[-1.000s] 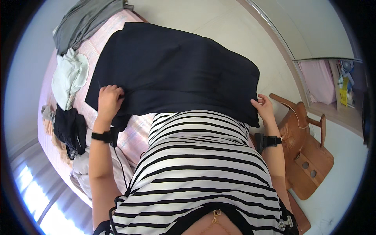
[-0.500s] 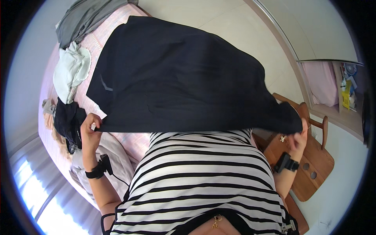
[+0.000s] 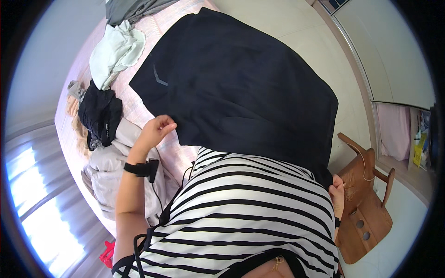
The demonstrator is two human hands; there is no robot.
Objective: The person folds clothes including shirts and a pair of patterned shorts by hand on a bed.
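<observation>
Head view: has wide, smooth black cloth (image 3: 259,78) spread before black-and-white striped top (image 3: 250,204), partly over pink patterned bed (image 3: 134,107). Pinches near right corner with right hand (image 3: 338,189); holds left hand (image 3: 156,130) narrow-fingered at left edge, cannot tell if gripping. Likely handles light, limp; best taken by 2 near corners.

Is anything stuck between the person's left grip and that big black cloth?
Nothing visible: the left grip sits at the left edge of the black cloth, though contact is unclear. The crumpled black garment lies farther left, out of the way.
</observation>
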